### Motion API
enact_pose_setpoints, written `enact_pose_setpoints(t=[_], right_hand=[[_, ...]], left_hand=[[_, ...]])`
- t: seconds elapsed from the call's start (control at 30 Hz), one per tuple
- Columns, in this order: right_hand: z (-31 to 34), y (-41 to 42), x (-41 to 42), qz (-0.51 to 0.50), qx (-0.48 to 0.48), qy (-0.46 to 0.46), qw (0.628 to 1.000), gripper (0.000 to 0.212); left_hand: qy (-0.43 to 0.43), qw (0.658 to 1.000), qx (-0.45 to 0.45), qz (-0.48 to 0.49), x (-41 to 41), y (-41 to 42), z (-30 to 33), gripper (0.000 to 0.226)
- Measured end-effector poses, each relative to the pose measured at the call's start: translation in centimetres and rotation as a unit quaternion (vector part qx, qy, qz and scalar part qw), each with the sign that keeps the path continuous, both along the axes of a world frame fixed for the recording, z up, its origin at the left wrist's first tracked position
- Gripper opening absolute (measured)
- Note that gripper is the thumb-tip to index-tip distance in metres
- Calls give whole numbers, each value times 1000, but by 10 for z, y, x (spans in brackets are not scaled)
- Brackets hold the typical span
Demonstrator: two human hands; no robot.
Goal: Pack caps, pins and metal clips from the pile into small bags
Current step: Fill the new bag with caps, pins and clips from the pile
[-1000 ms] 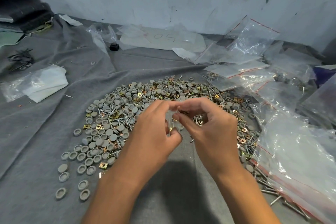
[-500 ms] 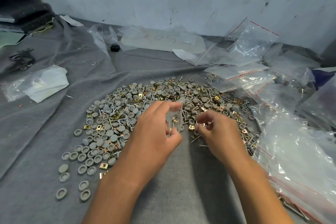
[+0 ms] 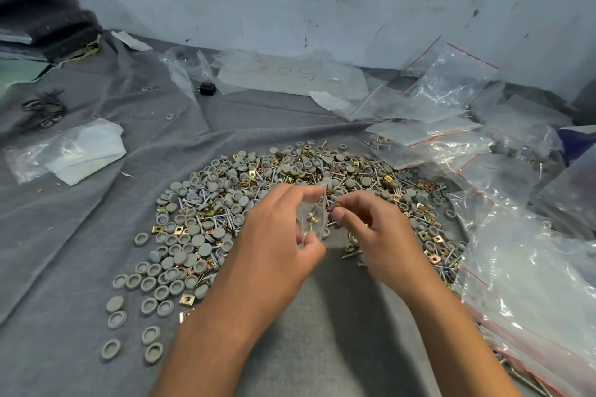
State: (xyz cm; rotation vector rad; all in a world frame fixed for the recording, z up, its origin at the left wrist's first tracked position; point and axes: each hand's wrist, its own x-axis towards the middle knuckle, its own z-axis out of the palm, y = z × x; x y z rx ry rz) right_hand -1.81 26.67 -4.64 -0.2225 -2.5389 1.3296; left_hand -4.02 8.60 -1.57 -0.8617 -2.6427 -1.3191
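Note:
A wide pile [image 3: 258, 190] of grey round caps, silver pins and brass-coloured metal clips lies on the grey cloth. My left hand [image 3: 277, 235] holds a small clear bag [image 3: 312, 216] upright above the pile's near edge, pinched between thumb and fingers; a brass clip shows inside it. My right hand [image 3: 371, 229] is beside the bag's mouth, fingertips pinched on a small piece, a pin or clip that is too small to tell apart. Loose caps [image 3: 151, 335] trail off to the front left.
Heaps of clear zip bags with red strips [image 3: 516, 235] fill the right side, some holding parts. A white folded bag [image 3: 80, 151] lies at the left, a small black block [image 3: 208, 88] and a plastic sheet marked with numbers [image 3: 290, 74] at the back near the wall.
My right hand went down to the pile half a second ago and has come back up to the bag's mouth with a small piece. The left hand has kept the bag in place.

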Motion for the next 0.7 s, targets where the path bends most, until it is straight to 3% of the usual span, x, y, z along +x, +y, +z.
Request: enact_pose_setpoints(t=[0.13, 0.3, 0.53, 0.7], right_hand=[[16, -17, 13, 68, -48, 104, 991, 13], [22, -25, 20, 43, 33, 170, 984, 20], [20, -21, 24, -12, 129, 225, 966, 23], [22, -20, 26, 0, 108, 212, 971, 23]], left_hand=[[2, 1000, 21, 15, 0, 2, 0, 36], [13, 999, 36, 27, 0, 1, 0, 19], [28, 999, 32, 28, -2, -1, 2, 19], [37, 998, 34, 40, -3, 1, 1, 21]])
